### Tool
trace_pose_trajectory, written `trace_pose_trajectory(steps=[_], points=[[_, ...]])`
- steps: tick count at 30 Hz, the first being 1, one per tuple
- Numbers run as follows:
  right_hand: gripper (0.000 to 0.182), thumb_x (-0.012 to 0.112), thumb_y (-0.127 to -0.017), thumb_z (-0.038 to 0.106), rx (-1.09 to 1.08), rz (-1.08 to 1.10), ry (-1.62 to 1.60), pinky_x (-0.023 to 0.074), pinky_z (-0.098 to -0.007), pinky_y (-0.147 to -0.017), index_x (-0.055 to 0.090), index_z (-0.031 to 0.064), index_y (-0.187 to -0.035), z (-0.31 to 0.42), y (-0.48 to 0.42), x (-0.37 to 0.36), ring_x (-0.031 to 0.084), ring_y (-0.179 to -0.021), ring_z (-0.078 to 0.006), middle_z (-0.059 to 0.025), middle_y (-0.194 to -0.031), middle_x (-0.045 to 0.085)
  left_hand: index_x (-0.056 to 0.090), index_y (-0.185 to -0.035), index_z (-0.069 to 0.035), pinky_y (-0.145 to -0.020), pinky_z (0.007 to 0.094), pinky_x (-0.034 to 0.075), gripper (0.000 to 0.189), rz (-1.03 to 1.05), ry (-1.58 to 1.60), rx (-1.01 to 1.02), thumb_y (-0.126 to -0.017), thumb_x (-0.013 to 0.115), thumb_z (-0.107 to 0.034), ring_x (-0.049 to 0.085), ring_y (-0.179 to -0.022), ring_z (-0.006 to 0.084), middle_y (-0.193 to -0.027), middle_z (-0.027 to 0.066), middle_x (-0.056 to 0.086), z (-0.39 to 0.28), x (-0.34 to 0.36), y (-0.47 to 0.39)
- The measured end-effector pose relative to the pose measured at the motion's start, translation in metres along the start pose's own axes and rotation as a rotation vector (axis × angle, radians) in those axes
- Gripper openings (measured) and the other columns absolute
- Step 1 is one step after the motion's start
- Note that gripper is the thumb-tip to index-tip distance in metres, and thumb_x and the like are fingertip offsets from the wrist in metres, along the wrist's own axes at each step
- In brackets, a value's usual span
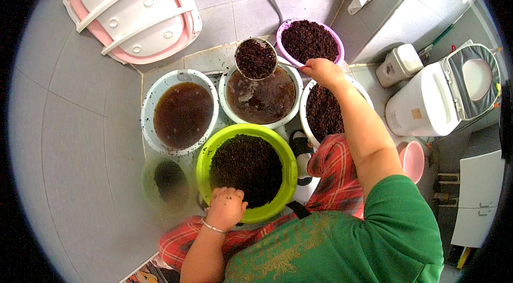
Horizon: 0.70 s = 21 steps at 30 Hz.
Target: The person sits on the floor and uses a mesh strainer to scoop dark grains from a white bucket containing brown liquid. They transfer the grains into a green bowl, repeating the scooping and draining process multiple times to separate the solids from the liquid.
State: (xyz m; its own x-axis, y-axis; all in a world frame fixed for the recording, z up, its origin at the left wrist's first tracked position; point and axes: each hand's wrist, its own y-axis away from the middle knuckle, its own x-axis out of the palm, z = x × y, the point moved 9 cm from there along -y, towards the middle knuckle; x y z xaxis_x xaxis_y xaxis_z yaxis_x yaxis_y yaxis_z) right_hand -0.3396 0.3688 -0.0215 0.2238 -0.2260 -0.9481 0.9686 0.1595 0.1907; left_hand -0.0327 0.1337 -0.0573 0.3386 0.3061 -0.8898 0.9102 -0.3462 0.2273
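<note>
My right hand grips the handle of a round skimmer strainer. The strainer is heaped with dark, wet bits, perhaps grain or dried plant matter. It hangs over a pale basin of brown, foamy liquid. My left hand is at the near rim of a lime-green basin, its fingers curled and flecked with dark bits. Whether it grips the rim is hidden. Dark bits fill much of that green basin.
Around stand a pale basin of brown liquid, a purple-rimmed basin and a white basin, both holding dark bits. A blurred container is at left. White bins and a pink bowl are right; a folded tub leans behind.
</note>
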Motion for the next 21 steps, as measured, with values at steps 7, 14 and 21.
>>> trace_pose_trajectory(steps=[7, 14, 21], points=[[0.034, 0.051, -0.081, 0.043, 0.020, 0.043, 0.045, 0.0454, -0.0406, -0.079, 0.062, 0.0158, -0.097, -0.0030, -0.0006, 0.0038, 0.059, -0.092, -0.0296, -0.0117, -0.097, 0.062, 0.059, -0.070, -0.006, -0.071, 0.0420, 0.043, 0.018, 0.019, -0.017, -0.016, -0.067, 0.066, -0.023, 0.056, -0.076, 0.0308, -0.075, 0.0120, 0.058, 0.0015, 0.0019, -0.0007], [0.034, 0.052, -0.081, 0.043, 0.043, 0.059, 0.035, 0.0451, -0.0400, -0.081, 0.062, 0.0169, -0.100, -0.0042, 0.0007, 0.0044, 0.058, -0.094, -0.0292, -0.0113, -0.100, 0.062, 0.059, -0.072, -0.007, -0.071, 0.0420, 0.043, 0.019, 0.032, -0.037, -0.009, -0.068, 0.065, -0.024, 0.056, -0.076, 0.0304, -0.075, 0.0117, 0.058, 0.0015, 0.0031, -0.0004], [0.033, 0.052, -0.081, 0.042, 0.024, 0.050, 0.035, 0.0455, -0.0397, -0.080, 0.062, 0.0159, -0.099, -0.0043, 0.0007, 0.0047, 0.059, -0.093, -0.0292, -0.0116, -0.099, 0.062, 0.059, -0.071, -0.007, -0.072, 0.0420, 0.042, 0.019, 0.038, -0.039, -0.014, -0.068, 0.065, -0.024, 0.056, -0.077, 0.0307, -0.075, 0.0121, 0.058, 0.0010, 0.0028, -0.0006]])
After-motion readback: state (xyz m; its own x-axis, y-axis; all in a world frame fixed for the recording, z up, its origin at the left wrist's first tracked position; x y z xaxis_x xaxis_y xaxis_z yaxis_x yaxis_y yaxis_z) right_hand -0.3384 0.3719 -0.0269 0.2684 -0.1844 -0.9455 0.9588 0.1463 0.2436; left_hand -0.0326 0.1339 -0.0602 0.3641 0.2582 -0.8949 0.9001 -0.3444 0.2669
